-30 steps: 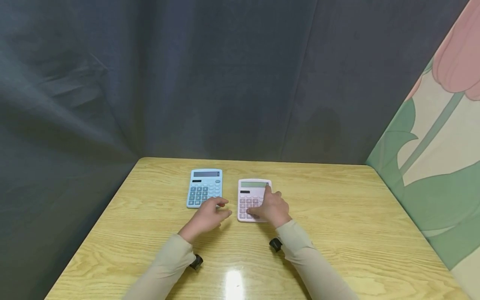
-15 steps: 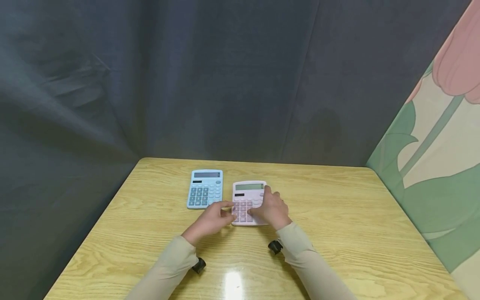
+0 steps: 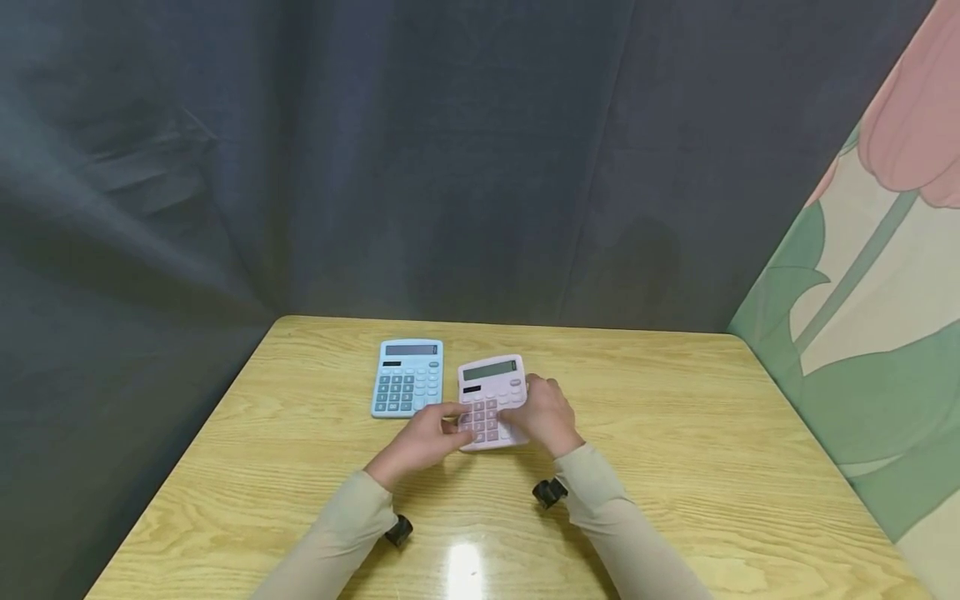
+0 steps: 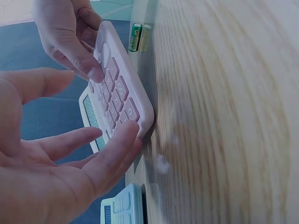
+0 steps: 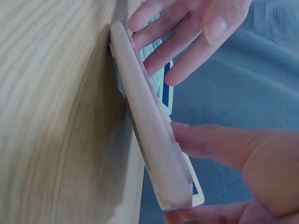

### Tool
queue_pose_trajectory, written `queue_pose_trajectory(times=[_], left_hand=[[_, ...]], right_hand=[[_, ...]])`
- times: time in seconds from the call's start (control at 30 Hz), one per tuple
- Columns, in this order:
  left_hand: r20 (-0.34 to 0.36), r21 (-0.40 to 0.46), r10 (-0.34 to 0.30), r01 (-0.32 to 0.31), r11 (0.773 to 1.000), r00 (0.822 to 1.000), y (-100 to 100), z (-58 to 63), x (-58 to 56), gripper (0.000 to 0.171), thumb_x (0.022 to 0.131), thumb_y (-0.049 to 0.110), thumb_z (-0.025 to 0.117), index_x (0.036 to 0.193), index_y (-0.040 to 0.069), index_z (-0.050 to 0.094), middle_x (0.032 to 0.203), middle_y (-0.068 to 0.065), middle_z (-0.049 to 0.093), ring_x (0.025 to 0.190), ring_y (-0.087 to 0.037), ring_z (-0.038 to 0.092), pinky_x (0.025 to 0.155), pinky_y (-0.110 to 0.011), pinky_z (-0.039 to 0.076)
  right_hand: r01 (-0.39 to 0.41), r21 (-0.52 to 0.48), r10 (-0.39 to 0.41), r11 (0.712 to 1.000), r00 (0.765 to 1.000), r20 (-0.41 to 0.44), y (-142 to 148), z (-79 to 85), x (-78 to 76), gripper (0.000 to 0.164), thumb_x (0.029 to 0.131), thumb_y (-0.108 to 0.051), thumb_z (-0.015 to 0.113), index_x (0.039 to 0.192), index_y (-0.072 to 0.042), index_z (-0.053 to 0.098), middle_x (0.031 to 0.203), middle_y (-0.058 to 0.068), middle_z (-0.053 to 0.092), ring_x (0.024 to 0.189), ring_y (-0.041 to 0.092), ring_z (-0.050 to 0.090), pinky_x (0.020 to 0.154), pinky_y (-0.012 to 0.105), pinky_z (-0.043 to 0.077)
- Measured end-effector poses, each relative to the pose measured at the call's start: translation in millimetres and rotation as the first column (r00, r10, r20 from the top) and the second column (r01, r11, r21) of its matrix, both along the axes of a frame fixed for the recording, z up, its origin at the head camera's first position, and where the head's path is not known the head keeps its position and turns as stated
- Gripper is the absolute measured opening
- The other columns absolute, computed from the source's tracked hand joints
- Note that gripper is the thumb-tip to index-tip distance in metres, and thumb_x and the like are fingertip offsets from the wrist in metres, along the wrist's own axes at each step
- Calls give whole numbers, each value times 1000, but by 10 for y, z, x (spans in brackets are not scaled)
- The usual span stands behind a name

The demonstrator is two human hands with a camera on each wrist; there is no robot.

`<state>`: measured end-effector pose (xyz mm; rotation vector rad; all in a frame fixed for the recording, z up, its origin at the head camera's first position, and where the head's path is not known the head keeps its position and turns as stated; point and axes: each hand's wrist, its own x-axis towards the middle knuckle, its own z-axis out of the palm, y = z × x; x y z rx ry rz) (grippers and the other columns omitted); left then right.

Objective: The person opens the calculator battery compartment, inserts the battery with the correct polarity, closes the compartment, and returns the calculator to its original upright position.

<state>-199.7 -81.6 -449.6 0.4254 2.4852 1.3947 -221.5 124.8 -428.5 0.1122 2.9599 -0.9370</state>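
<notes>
A pink calculator (image 3: 491, 387) is tilted over the table, its right side raised and its display facing up. My right hand (image 3: 549, 418) grips its right edge, thumb on the keys and fingers behind the far side. At the left edge, my left hand (image 3: 422, 440) touches the calculator with extended fingers; in the left wrist view its fingertips (image 4: 133, 128) lie at the lower corner by the zero key. The right wrist view shows the calculator's thin side (image 5: 149, 121) edge-on, its lower end near the tabletop.
A light blue calculator (image 3: 408, 375) lies flat just left of the pink one. In the left wrist view, a small green battery (image 4: 135, 37) sits on the wooden table (image 3: 675, 433) beyond the pink calculator. A dark curtain (image 3: 465, 167) hangs behind the table.
The pink calculator has shifted left, turned slightly counterclockwise and tilted up on its right side. My left hand has moved right onto its left edge; the right fingers have slid behind it.
</notes>
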Motion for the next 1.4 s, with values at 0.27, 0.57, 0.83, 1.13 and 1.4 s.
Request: queue_pose_trajectory(times=[0.27,0.57,0.83,1.13,1.4], left_hand=[[25,47,-9,8,999,1000,-22,-6,-30,58,94,24,67,142,-4,51,138,-19,58,103,-23,66,76,-29,57],[77,127,-17,7,992,997,-6,-17,-28,57,101,27,58,149,0,43,139,-23,55,116,-34,62,85,-36,59],[137,219,-25,-6,976,990,17,13,-38,52,107,32,47,155,12,39,137,-27,54,103,-31,69,83,-40,60],[135,217,-26,-4,976,991,47,-2,-54,55,108,39,44,155,10,38,138,-27,53,100,-30,70,76,-39,61],[136,233,-42,10,972,990,60,9,-55,51,109,39,40,154,14,41,134,-24,59,97,-30,70,74,-43,60]], right_hand=[[-14,3,14,1000,998,-65,-8,69,26,55,88,-26,72,135,-2,58,99,15,70,78,25,62,58,38,50],[-25,15,27,1000,991,-128,-85,190,113,50,94,-25,62,137,-2,56,78,10,67,57,20,57,43,33,41],[-49,27,54,998,970,-238,-133,211,168,46,90,-24,65,130,-1,62,79,10,70,50,14,54,37,29,38],[-88,44,97,995,950,-295,-210,230,233,44,90,-27,66,124,0,66,71,5,68,47,11,53,35,27,38],[-112,-23,100,993,949,-298,-265,245,252,61,89,-29,70,135,8,55,63,-1,60,41,9,47,34,24,33]])
